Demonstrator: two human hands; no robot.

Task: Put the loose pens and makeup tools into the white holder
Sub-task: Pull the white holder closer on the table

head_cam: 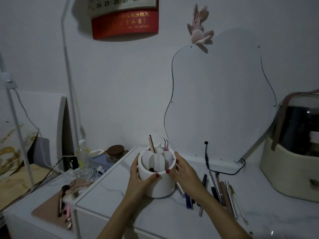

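The round white holder stands on the white tabletop, divided into compartments. A pink pen and pink tweezers stick up from its far side, and a dark brush tip shows in the near compartment. My left hand grips the holder's left wall, thumb on the rim. My right hand grips its right wall. Several loose pens and pencils lie on the table to the right of the holder, some partly hidden under my right forearm.
A wavy mirror leans on the wall behind, with a black cable below it. A cream case stands at right. On the lower surface to the left lie a pink mat with brushes, a bottle and a jar.
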